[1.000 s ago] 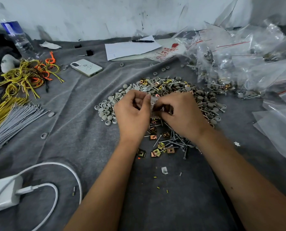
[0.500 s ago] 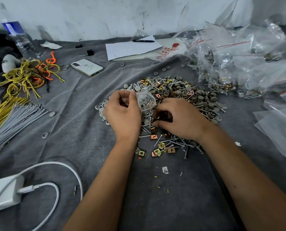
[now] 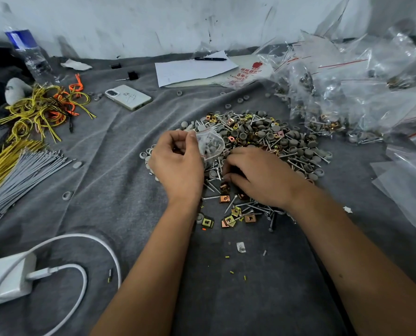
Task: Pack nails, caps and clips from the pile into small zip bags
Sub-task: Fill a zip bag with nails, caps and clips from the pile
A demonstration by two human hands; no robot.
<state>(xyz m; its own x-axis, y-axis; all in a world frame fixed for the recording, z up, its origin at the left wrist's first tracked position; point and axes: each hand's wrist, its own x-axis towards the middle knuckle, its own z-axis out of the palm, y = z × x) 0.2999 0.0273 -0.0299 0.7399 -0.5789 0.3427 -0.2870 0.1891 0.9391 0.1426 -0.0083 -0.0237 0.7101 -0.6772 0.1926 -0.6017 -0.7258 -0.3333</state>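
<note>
**A:** Where are the hands and the bag?

**B:** At the centre of a grey cloth (image 3: 105,190), the left hand (image 3: 177,163) pinches a small clear zip bag (image 3: 210,146) by its edge, fingers curled around it. Grey caps show inside. The bag hangs just over the nine o'clock edge of the pile (image 3: 270,141) of nails, caps and brass clips. The right hand (image 3: 260,178) lies knuckles-up on the pile at three o'clock from the left, fingers bent down into the parts.

**A:** Is the right hand holding anything?

**B:** I cannot tell; its fingertips are tucked under the palm (a clip or nail may be there).

**A:** What could go wrong?

**B:** In my judgement, the bag is held at one edge only, so its mouth may sag shut and a dropped part would miss. A nail tip could also pierce the thin plastic, and a tilt would spill the caps.

**A:** Anything else unclear?

**B:** The bag's zip and opening are hidden by the left fingers. At one o'clock, a heap of filled bags (image 3: 347,88) runs off the frame, its count unreadable.
</note>
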